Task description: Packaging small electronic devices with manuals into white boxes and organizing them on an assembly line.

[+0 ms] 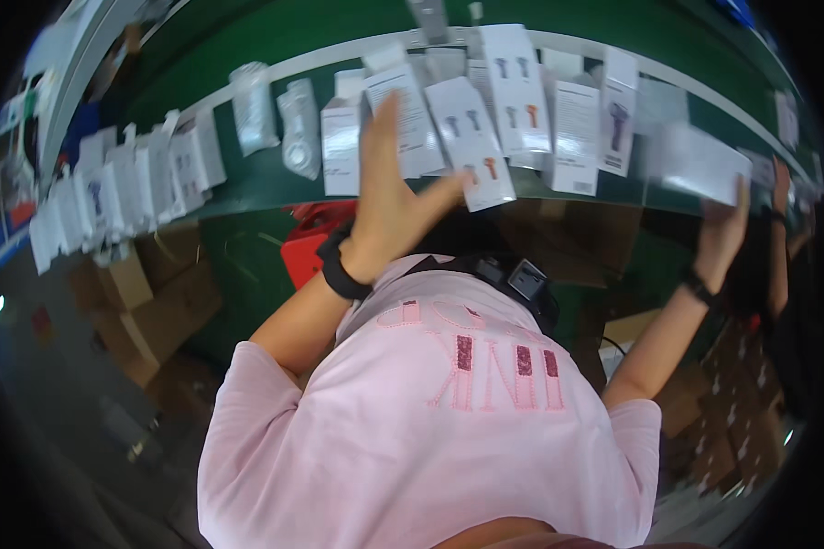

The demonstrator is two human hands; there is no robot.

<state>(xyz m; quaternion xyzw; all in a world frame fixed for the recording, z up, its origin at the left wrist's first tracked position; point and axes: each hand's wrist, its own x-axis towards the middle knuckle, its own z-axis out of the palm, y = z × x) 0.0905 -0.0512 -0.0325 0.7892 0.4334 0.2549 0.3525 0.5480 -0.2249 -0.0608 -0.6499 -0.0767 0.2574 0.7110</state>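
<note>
My left hand (pixel 389 206) is raised at the bench's front edge, fingers stretched up and thumb out to the side. Its thumb tip overlaps the lower left of a white printed box (pixel 474 119) with small pictures of handheld devices; whether they touch I cannot tell. Behind the fingers stands another white box (pixel 405 119) covered in small print. Off to the right, my right hand (pixel 725 233) grips a plain white box (pixel 700 165), blurred by motion, with the fingers partly hidden.
More white boxes (pixel 575 137) stand along the green bench (pixel 265 178). Two bubble-wrapped items (pixel 299 128) lie left of them. A row of boxes (pixel 124 188) fills the far left. Below are a red stool (pixel 307 252) and cartons (pixel 169 302). Another person's arm (pixel 778 247) shows at far right.
</note>
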